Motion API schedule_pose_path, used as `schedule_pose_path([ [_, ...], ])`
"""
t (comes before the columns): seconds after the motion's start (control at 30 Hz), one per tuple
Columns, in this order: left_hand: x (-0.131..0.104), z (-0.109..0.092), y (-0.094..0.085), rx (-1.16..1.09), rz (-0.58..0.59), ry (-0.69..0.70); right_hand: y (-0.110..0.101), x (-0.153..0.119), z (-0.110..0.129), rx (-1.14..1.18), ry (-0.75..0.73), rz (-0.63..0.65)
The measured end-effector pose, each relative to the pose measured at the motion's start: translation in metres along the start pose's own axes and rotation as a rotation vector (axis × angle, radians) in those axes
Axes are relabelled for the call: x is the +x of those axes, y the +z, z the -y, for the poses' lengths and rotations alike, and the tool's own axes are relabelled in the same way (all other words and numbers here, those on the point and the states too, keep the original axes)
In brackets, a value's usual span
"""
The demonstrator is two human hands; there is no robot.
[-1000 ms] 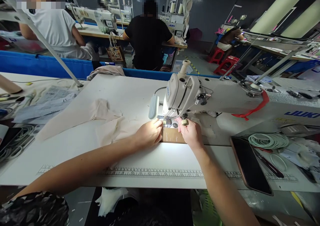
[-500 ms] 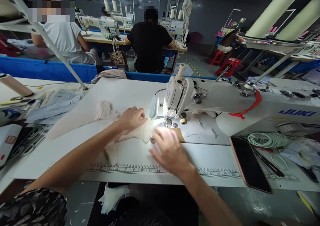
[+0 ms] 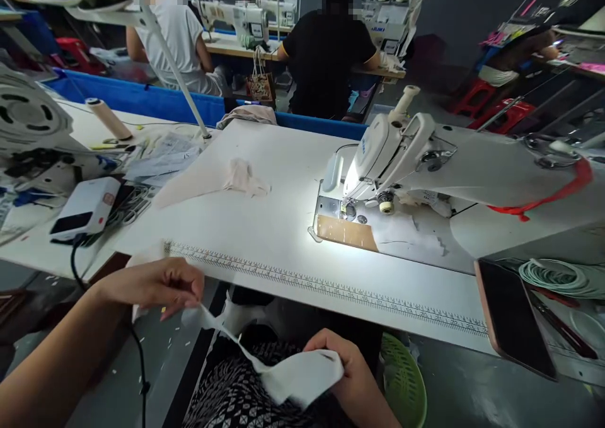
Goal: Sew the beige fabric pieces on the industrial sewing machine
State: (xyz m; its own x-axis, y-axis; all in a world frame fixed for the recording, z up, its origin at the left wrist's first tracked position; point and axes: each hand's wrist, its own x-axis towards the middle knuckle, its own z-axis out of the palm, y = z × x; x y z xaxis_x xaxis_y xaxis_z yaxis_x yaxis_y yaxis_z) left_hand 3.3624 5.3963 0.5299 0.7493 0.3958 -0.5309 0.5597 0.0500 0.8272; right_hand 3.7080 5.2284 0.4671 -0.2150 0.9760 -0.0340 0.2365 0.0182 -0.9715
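Left hand (image 3: 158, 284): closed, fingers pinched on one end of the pale fabric strip (image 3: 265, 365), below the front edge of the sewing table (image 3: 265, 226), at its left corner.
Right hand (image 3: 343, 368): closed, gripping the wider end of the same strip, lower than the table edge, over the lap.
Pale fabric strip: stretched between both hands, narrow near the left hand, broad and folded at the right; held off the table, in front of it and below its top.
Patterned garment (image 3: 231, 390): dark with small light marks, on the lap under the strip.
Sewing table: white top with a printed ruler (image 3: 331, 286) along the front edge.
Sewing machine (image 3: 416, 163): on the table's right half, lamp lit over the needle area, brown guide plate (image 3: 347, 232) just in front of the needle.
Beige cloth (image 3: 212, 182): lying flat on the table, left of the machine, well apart from both hands.
Phone (image 3: 513, 318): dark screen, at the table's right front edge.
Green basket (image 3: 404, 384): under the table, just right of the right hand.
White device (image 3: 87, 207): with a black cable, on the bench left of the table.
Other people: two seated beyond the table, backs turned, at their own machines.
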Motion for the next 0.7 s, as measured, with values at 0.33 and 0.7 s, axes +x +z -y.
schedule_pose_path([
  [0.33,0.106,0.121,0.052,0.164,-0.166,-0.104,0.016,0.012,-0.154,-0.295,0.336,-0.366],
  [0.7,0.068,0.039,0.085,0.336,-0.187,0.039,-0.051,-0.014,0.011,-0.163,0.089,0.012],
])
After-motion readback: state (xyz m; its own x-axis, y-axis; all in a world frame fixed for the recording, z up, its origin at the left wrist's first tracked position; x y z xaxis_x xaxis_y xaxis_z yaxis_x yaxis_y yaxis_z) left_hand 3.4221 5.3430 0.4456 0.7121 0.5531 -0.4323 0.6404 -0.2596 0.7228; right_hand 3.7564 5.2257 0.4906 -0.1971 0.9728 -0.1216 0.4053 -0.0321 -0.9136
